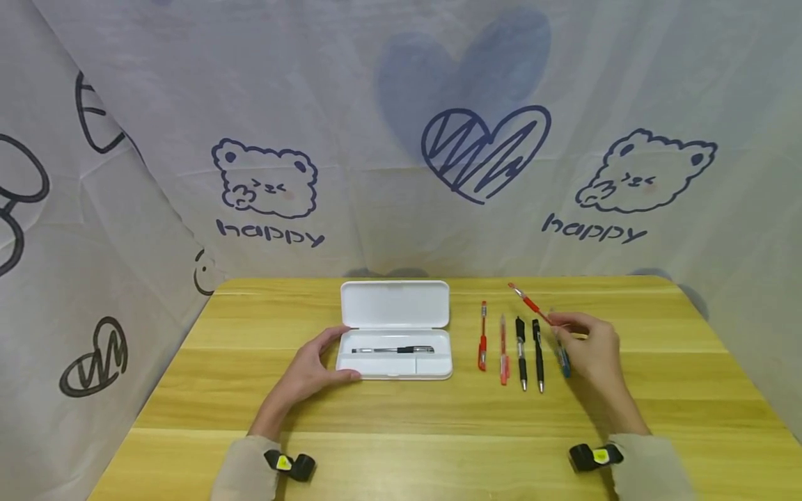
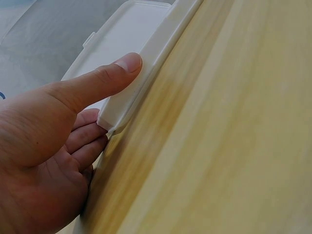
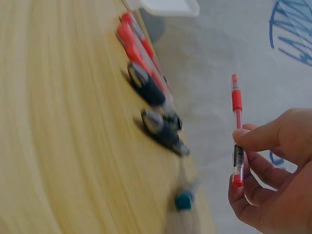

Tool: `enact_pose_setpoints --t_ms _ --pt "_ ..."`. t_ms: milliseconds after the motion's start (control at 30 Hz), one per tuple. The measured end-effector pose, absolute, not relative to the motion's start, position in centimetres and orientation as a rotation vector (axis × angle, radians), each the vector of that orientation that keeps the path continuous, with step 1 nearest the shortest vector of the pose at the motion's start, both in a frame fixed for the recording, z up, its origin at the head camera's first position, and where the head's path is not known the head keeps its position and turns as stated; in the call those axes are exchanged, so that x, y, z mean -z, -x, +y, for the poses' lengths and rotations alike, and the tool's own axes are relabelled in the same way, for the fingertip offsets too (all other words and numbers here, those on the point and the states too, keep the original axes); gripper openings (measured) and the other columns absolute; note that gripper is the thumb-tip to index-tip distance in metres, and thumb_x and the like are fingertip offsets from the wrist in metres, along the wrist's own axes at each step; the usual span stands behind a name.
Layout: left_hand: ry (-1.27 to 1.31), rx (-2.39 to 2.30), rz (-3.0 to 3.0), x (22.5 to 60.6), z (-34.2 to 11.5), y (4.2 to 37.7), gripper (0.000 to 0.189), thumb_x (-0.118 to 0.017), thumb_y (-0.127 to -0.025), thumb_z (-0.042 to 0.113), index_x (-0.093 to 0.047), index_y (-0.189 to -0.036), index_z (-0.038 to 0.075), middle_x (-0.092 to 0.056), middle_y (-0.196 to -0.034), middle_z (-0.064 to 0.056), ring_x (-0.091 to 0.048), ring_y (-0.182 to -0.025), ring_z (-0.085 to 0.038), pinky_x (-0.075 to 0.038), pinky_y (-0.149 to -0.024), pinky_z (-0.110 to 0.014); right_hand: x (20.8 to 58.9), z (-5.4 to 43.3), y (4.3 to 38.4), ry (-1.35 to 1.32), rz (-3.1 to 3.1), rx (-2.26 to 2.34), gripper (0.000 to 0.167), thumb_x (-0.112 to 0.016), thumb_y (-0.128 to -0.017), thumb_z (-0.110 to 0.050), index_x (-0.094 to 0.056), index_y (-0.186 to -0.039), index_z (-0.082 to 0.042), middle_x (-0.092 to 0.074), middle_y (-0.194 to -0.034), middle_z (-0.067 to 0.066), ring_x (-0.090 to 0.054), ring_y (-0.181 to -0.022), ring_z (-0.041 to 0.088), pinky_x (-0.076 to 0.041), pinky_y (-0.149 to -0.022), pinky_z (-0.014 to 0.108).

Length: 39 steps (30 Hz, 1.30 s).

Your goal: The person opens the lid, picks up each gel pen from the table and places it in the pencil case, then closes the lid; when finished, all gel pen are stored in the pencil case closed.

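Observation:
A white pencil case (image 1: 395, 304) lies with its lid tipped back on the wooden table. Inside it rests a clear pen with a black grip (image 1: 410, 350). My left hand (image 1: 307, 365) grips the left end of the case, thumb (image 2: 128, 63) on the front edge and other fingers round the side. Off to the right, my right hand (image 1: 592, 348) pinches a red pen (image 3: 237, 100) between thumb and fingers, raised above the table. Under that hand, partly hidden, lies a blue pen (image 1: 565, 362).
Left of the right hand several pens lie in a row: a red pen (image 1: 482, 341), a lighter red pen (image 1: 504, 358) and two black pens (image 1: 521, 355). A printed cloth (image 1: 376, 209) hangs behind the table's (image 1: 426, 445) back edge.

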<state>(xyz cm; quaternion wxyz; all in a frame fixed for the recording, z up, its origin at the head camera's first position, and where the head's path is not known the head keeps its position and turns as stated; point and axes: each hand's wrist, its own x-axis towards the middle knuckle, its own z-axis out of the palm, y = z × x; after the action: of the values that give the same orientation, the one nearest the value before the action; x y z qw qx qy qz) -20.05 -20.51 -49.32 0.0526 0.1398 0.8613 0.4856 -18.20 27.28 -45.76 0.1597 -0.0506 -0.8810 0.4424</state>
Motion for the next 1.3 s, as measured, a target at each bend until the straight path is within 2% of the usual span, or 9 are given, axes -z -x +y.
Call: enact_pose_setpoints --t_ms 167,367,467,500,533,667,800,933,1300 --pt "-0.431 -1.479 2.617 49.3 -20.5 20.1 0.091 -0.096 -0.072 0.025 -0.049 -0.149 0.008 -0.046 -0.156 -0.014 -0.032 -0.15 -0.032 -0.024 -0.123 -0.049 45.6 25.5 18.2 0.051 -2.498 -1.28 0.015 -0.072 -0.094 0.0 -0.078 -0.108 -0.002 -0.074 -0.11 0.019 -0.066 -0.093 0.021 -0.051 -0.057 0.018" --pt "-0.43 -1.481 2.614 49.3 -20.5 20.1 0.091 -0.096 -0.072 0.025 -0.05 -0.149 0.008 -0.046 -0.156 -0.014 -0.033 -0.15 -0.032 -0.024 -0.123 -0.048 45.6 23.4 18.3 -0.03 -2.471 -1.355 0.013 -0.072 -0.094 0.001 -0.078 -0.105 -0.002 -0.075 -0.103 0.016 -0.068 -0.094 0.029 -0.052 -0.057 0.018" --pt "-0.431 -1.472 2.623 49.3 -20.5 20.1 0.091 -0.096 -0.072 0.026 -0.05 -0.148 0.008 -0.047 -0.156 -0.014 -0.033 -0.15 -0.032 -0.024 -0.123 -0.049 45.5 22.4 18.4 -0.09 -2.456 -1.369 0.013 -0.073 -0.093 0.003 -0.079 -0.104 -0.002 -0.075 -0.1 0.015 -0.067 -0.086 0.027 -0.05 -0.055 0.019" --pt "-0.43 -1.47 2.625 49.3 -20.5 20.1 0.091 -0.096 -0.072 0.027 -0.05 -0.148 0.009 -0.047 -0.156 -0.014 -0.033 -0.15 -0.032 -0.024 -0.123 -0.049 45.4 22.0 18.4 -0.102 -2.454 -1.369 0.013 -0.073 -0.092 0.003 -0.079 -0.103 -0.002 -0.075 -0.098 0.014 -0.066 -0.085 0.026 -0.05 -0.056 0.019" --pt "-0.429 -1.47 2.624 49.3 -20.5 20.1 0.09 -0.096 -0.072 0.027 -0.05 -0.148 0.009 -0.047 -0.156 -0.014 -0.033 -0.15 -0.032 -0.024 -0.123 -0.049 45.3 21.6 18.5 -0.115 -2.452 -1.375 0.013 -0.074 -0.092 0.003 -0.079 -0.103 -0.002 -0.075 -0.097 0.014 -0.065 -0.083 0.024 -0.052 -0.064 0.022" --pt "-0.426 -1.475 2.621 49.3 -20.5 20.2 0.091 -0.096 -0.072 0.026 -0.05 -0.148 0.008 -0.047 -0.156 -0.014 -0.033 -0.15 -0.031 -0.024 -0.123 -0.048 45.2 20.1 18.9 -0.144 -2.459 -1.402 0.013 -0.073 -0.093 0.0 -0.079 -0.104 -0.005 -0.075 -0.095 0.012 -0.064 -0.077 0.022 -0.053 -0.065 0.024" --pt "-0.432 -1.474 2.619 49.3 -20.5 20.2 0.091 -0.096 -0.072 0.025 -0.05 -0.148 0.008 -0.047 -0.156 -0.014 -0.033 -0.15 -0.031 -0.025 -0.123 -0.048 45.2 18.4 19.4 -0.128 -2.479 -1.439 0.012 -0.073 -0.094 -0.001 -0.08 -0.103 -0.006 -0.074 -0.096 0.01 -0.064 -0.079 0.024 -0.049 -0.057 0.021" --pt "-0.433 -1.474 2.619 49.3 -20.5 20.2 0.091 -0.096 -0.072 0.025 -0.05 -0.148 0.007 -0.047 -0.155 -0.014 -0.033 -0.15 -0.032 -0.025 -0.123 -0.048 45.2 16.7 19.8 -0.12 -2.482 -1.47 0.012 -0.075 -0.092 -0.002 -0.08 -0.102 -0.007 -0.074 -0.095 0.009 -0.067 -0.087 0.023 -0.052 -0.063 0.021" --pt "-0.428 -1.492 2.605 49.2 -20.4 20.1 0.089 -0.096 -0.072 0.024 -0.051 -0.147 0.008 -0.048 -0.155 -0.014 -0.033 -0.15 -0.031 -0.024 -0.124 -0.048 46.2 12.4 21.2 -0.205 -2.477 -1.483 0.014 -0.076 -0.088 0.002 -0.081 -0.097 -0.009 -0.075 -0.096 0.006 -0.068 -0.087 0.022 -0.052 -0.067 0.026"
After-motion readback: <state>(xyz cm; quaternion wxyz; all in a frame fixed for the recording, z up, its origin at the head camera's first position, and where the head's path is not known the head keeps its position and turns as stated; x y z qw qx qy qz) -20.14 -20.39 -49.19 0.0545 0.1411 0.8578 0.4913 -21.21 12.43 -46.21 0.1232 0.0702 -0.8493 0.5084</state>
